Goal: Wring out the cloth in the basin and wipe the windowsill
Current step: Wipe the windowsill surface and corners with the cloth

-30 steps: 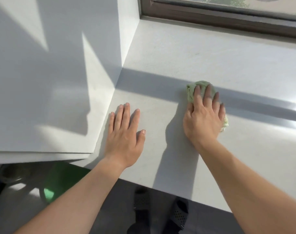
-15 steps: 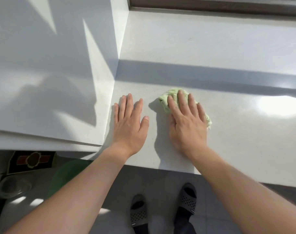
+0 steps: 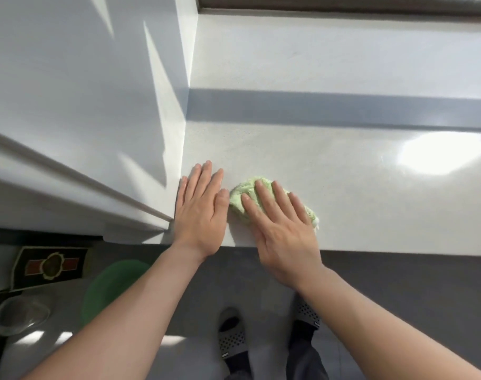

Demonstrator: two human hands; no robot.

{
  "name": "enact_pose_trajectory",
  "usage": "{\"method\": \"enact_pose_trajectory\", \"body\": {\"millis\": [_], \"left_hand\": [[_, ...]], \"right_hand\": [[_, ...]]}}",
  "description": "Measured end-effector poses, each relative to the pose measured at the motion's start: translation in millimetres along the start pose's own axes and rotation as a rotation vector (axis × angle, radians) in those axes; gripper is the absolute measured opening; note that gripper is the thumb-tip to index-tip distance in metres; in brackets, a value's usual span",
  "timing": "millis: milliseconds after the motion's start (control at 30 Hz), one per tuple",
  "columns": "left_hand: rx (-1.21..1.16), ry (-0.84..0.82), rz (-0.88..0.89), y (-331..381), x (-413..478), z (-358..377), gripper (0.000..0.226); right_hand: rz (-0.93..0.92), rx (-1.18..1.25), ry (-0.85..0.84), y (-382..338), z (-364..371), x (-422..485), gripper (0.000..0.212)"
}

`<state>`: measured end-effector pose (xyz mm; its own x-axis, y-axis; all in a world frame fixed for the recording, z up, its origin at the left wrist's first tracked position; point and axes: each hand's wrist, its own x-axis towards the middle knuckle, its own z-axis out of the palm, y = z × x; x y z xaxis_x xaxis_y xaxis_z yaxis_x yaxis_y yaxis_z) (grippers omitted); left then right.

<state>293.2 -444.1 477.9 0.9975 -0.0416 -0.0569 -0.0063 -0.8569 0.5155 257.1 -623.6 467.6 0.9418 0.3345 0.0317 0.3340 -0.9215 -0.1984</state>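
A crumpled light green cloth (image 3: 243,196) lies on the white windowsill (image 3: 343,174) near its front edge. My right hand (image 3: 281,226) presses flat on top of it, fingers spread over the cloth. Right beside it, my left hand (image 3: 202,208) rests flat on the sill with its thumb almost touching the cloth, close to the wall corner on the left. A green basin (image 3: 110,286) stands on the floor below the sill, partly hidden by my left forearm.
A white wall panel (image 3: 83,105) borders the sill on the left. The dark window frame (image 3: 343,6) runs along the far edge. On the floor sit a clear glass bowl (image 3: 20,316) and a dark patterned box (image 3: 50,266). My slippered feet (image 3: 233,341) stand below.
My right hand has slid the cloth to the left and toward the front edge, ending next to my left hand. The left hand has stayed put on the sill.
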Motion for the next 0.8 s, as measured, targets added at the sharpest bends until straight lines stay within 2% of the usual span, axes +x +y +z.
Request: {"method": "enact_pose_trajectory", "body": {"millis": [67,100,200,233,267,333,433,500,633,667,733,800], "left_hand": [[0.024,0.006,0.005,3.3,-5.4,-2.4,0.063],[0.046,0.006,0.009,4.4,-7.3,-2.8,0.063],[0.122,-0.001,0.011,7.4,-10.1,-0.9,0.063],[0.144,0.004,0.004,9.8,-10.4,-0.6,0.063],[0.156,0.012,-0.007,13.1,-10.0,-0.8,0.064],[0.154,0.033,-0.038,20.2,-7.0,-1.6,0.064],[0.140,0.052,-0.028,29.6,-0.9,-1.7,0.062],[0.115,0.027,0.018,36.3,4.0,1.4,0.061],[0.077,-0.044,0.066,49.9,16.0,12.2,0.059],[0.081,-0.053,0.076,52.8,18.9,14.8,0.060],[0.093,-0.058,0.087,58.7,24.7,19.2,0.061],[0.093,-0.057,0.070,64.0,31.9,22.4,0.060]], "right_hand": [[-0.037,-0.018,-0.014,25.9,-10.0,-12.1,0.051],[0.045,-0.012,-0.007,38.5,-15.4,-13.1,0.051],[0.497,0.061,0.099,37.2,-21.8,-5.2,0.056],[0.544,0.051,0.126,20.5,-19.4,-5.0,0.058],[0.496,0.035,0.130,2.4,-15.3,-8.6,0.061],[0.267,0.023,0.086,-20.3,-7.5,-23.3,0.063],[0.053,0.020,0.007,2.1,-13.7,-39.6,0.056],[0.133,0.015,0.001,34.9,-23.4,-41.1,0.055],[0.654,0.161,0.036,100.9,-41.8,-15.0,0.064],[0.705,0.181,0.031,100.5,-41.8,-8.3,0.066],[0.600,0.140,0.003,79.6,-35.6,-7.4,0.064],[0.349,0.073,-0.036,62.9,-30.6,-20.4,0.062]]}}
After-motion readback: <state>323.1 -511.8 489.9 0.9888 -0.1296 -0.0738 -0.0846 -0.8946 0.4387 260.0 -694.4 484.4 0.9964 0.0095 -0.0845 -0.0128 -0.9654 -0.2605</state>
